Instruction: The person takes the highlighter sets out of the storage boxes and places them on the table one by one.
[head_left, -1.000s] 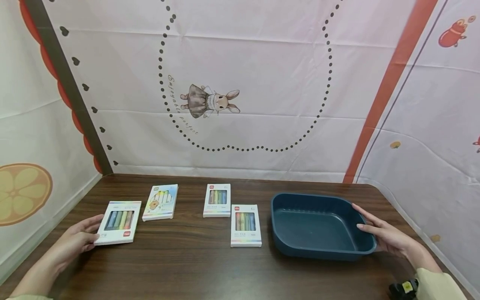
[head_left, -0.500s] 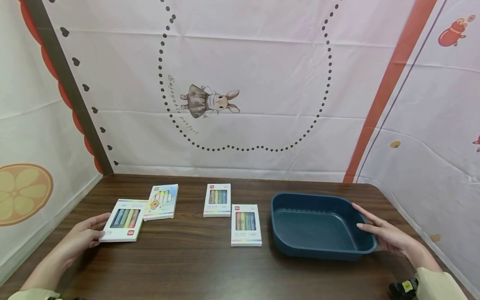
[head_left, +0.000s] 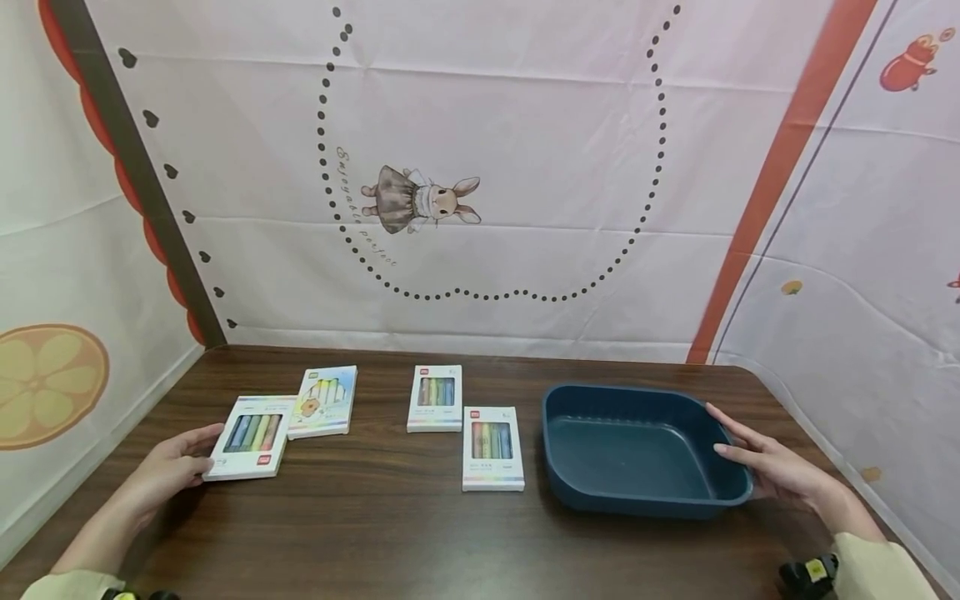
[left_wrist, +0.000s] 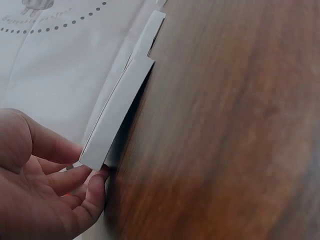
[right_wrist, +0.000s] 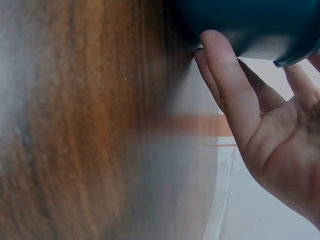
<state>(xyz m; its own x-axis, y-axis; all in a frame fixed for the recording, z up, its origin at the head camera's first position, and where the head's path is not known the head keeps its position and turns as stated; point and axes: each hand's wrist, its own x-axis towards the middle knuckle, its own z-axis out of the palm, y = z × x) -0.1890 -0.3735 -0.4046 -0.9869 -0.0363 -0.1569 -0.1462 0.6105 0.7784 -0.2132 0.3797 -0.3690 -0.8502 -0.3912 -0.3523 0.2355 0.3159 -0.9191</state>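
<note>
At the left of the head view my left hand (head_left: 167, 471) pinches the near left corner of a white box of crayons (head_left: 251, 437). Thumb and fingers grip that corner in the left wrist view, where a dark gap shows under the box (left_wrist: 117, 115). Its far right corner meets a second crayon box (head_left: 322, 402) with a cartoon print. On the right, my right hand (head_left: 783, 475) holds the right rim of a dark blue plastic basin (head_left: 645, 506). Some fingers lie along the basin's outer wall (right_wrist: 250, 25) in the right wrist view, and others reach over its rim.
Two more white crayon boxes lie mid-table, one farther back (head_left: 435, 398) and one nearer (head_left: 492, 450), just left of the basin. A printed cloth (head_left: 525, 167) hangs behind the brown wooden table (head_left: 390, 533) and along both sides.
My left hand has moved the crayon box right and slightly away from me, up to the cartoon-print box. My right hand and the basin have stayed in place.
</note>
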